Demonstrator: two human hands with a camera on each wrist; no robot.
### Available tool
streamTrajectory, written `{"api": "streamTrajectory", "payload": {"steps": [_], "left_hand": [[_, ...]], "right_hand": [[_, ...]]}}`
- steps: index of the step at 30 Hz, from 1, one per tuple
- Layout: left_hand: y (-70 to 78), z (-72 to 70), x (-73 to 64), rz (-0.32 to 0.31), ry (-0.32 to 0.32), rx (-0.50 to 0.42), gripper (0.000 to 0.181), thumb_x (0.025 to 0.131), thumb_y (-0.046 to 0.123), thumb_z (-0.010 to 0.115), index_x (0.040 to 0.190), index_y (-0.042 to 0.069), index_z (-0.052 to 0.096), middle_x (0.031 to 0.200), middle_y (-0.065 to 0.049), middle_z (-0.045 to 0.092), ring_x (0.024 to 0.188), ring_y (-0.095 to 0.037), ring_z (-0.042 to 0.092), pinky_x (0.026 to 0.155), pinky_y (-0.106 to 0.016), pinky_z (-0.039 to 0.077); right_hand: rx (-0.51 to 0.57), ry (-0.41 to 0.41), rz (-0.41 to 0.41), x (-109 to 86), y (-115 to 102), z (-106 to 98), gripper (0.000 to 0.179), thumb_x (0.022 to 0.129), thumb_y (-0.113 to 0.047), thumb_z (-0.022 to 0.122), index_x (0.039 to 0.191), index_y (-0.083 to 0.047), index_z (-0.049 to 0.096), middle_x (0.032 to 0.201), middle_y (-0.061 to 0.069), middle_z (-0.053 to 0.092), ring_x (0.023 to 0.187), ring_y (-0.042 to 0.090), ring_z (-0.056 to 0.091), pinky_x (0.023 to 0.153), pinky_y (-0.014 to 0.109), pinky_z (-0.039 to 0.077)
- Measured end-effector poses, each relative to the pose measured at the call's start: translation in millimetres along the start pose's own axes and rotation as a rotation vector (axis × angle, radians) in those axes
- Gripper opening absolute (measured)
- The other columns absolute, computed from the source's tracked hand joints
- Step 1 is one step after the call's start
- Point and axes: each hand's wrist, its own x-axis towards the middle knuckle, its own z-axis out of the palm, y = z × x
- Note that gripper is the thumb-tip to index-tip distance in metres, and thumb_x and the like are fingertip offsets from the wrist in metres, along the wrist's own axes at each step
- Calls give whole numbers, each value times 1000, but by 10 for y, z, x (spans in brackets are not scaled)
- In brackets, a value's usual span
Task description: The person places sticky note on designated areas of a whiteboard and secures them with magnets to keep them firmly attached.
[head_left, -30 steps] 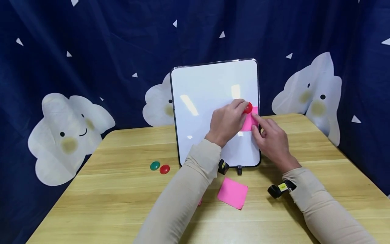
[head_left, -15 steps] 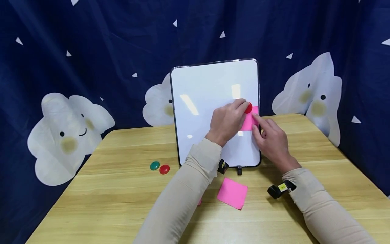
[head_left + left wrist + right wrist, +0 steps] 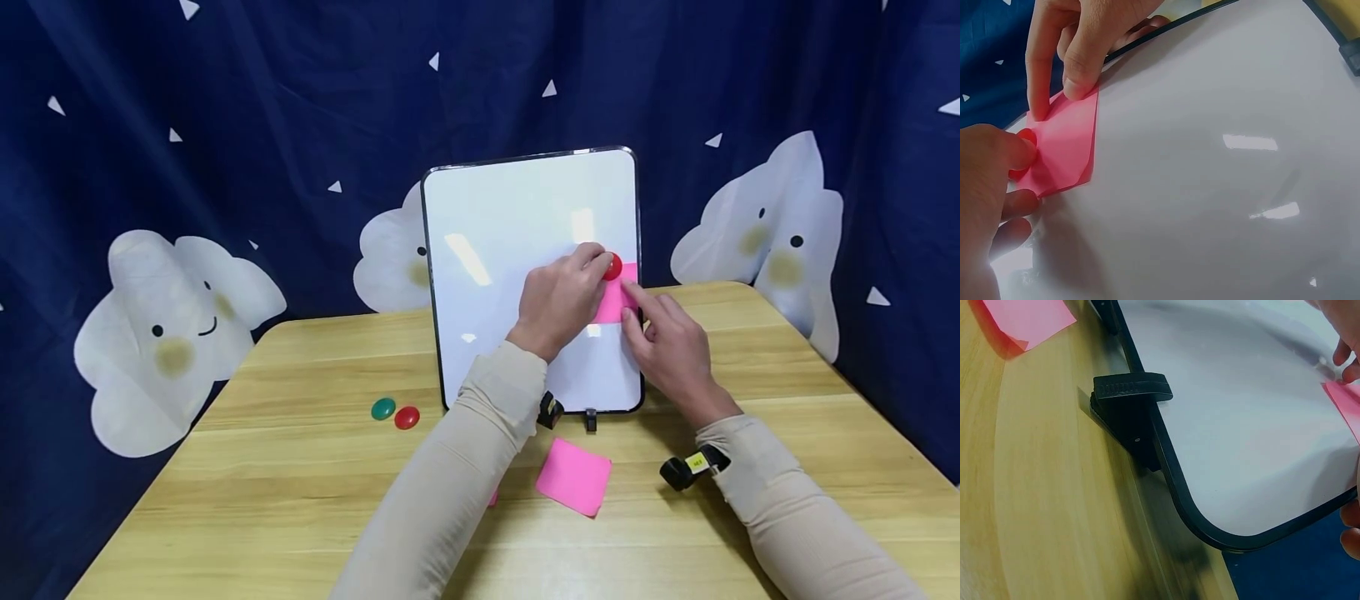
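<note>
A pink sticky note (image 3: 609, 310) lies against the upright whiteboard (image 3: 510, 225), near its right edge. My left hand (image 3: 562, 300) pinches a round red magnet (image 3: 613, 266) at the note's upper part. In the left wrist view the thumb of that hand presses on the magnet (image 3: 1025, 150), hiding part of it. My right hand (image 3: 670, 346) presses the note's right side with extended index finger and thumb tips. Its other fingers bend by the board's black frame, partly hidden. Little of either hand shows in the right wrist view, where the note's corner (image 3: 1347, 403) appears at the right.
On the table (image 3: 300, 483), left of the board, lie a green magnet (image 3: 383, 408) and a red magnet (image 3: 407, 417). Another pink note (image 3: 574, 477) lies before the board. A pink corner (image 3: 493, 498) shows beside the left sleeve. Black clip feet (image 3: 1129, 387) hold the board's lower edge.
Both hands, the magnet and the note keep their places. Only the head view has shifted very slightly.
</note>
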Motion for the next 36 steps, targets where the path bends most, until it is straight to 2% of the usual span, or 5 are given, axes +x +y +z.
{"api": "streamTrajectory", "payload": {"steps": [5, 15, 20, 25, 36], "left_hand": [[-12, 1, -14, 4, 18, -33, 27, 96, 23, 64, 120, 15, 73, 119, -2, 67, 89, -12, 70, 71, -22, 55], [-89, -61, -116, -18, -27, -18, 27, 95, 30, 63, 117, 15, 71, 117, -6, 64, 71, -11, 66, 61, -21, 53], [-166, -88, -236, -25, -15, -15, 24, 96, 30, 62, 113, 16, 73, 115, -4, 65, 61, -9, 61, 51, -20, 47], [-250, -118, -388, -20, -8, -21, 22, 98, 29, 58, 110, 18, 73, 112, -2, 65, 56, -8, 55, 46, -20, 42], [-378, -222, -707, 3, -11, -48, 23, 97, 31, 56, 104, 20, 76, 108, 0, 66, 53, -7, 51, 45, -21, 39]], "right_hand": [[10, 11, -2, -4, -10, -7, 46, 95, -15, 66, 141, -12, 59, 83, 14, 56, 61, 20, 47, 52, 35, 40], [40, 83, -2, 5, -7, -6, 41, 94, -12, 66, 135, -10, 64, 93, 16, 57, 62, 20, 49, 53, 38, 41], [52, 120, 11, 11, -30, -13, 38, 94, -11, 65, 131, -10, 67, 91, 16, 56, 61, 20, 48, 54, 37, 37], [31, 107, 31, -19, -52, -23, 37, 94, -10, 63, 131, -10, 67, 89, 14, 53, 62, 17, 44, 55, 31, 33], [12, 87, 18, -115, -75, -55, 36, 93, -9, 65, 129, -12, 69, 86, 11, 54, 63, 15, 43, 56, 25, 29]]}}
